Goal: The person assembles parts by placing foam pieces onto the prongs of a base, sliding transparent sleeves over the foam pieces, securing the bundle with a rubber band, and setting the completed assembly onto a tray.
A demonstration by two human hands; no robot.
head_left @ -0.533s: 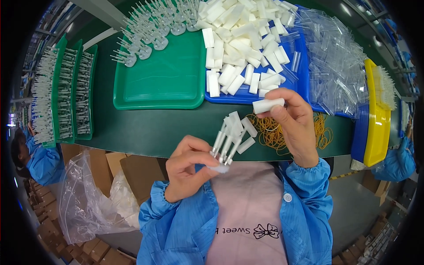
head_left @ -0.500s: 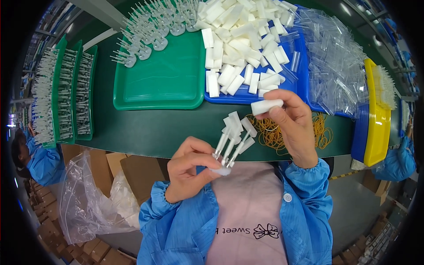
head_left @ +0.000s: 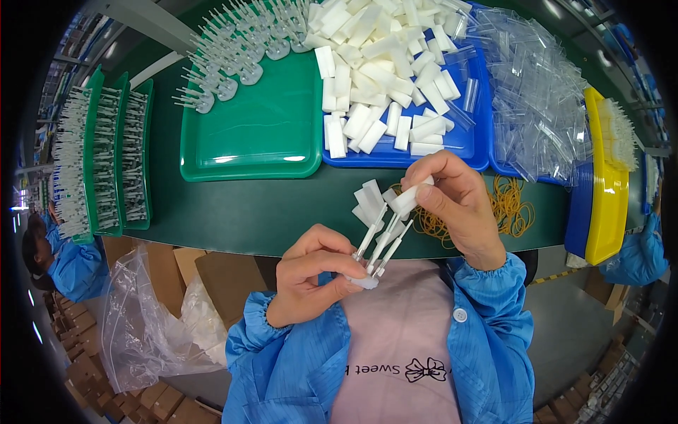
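Note:
My left hand (head_left: 311,279) pinches the round pale base of a pronged plastic piece (head_left: 378,249) just beyond the table's near edge. Several thin white stalks rise from that base, and white foam blocks cap some of their far ends. In my right hand (head_left: 462,208), thumb and fingers grip another white foam block (head_left: 407,200). Its lower end meets or overlaps a stalk tip; whether the tip is inside it I cannot tell. Yellow rubber bands (head_left: 510,210) lie on the table behind my right hand, partly hidden by it.
A blue tray (head_left: 374,158) holds a heap of white foam blocks (head_left: 374,78), beside a pile of clear plastic tubes (head_left: 540,106). Similar pronged pieces (head_left: 236,53) stand in a green tray (head_left: 261,134). Filled green trays (head_left: 145,155) are at left, yellow trays (head_left: 613,219) at right.
My right hand has brought its foam block left and down, from apart to the stalk tips. My left hand has shifted slightly right with the pronged piece.

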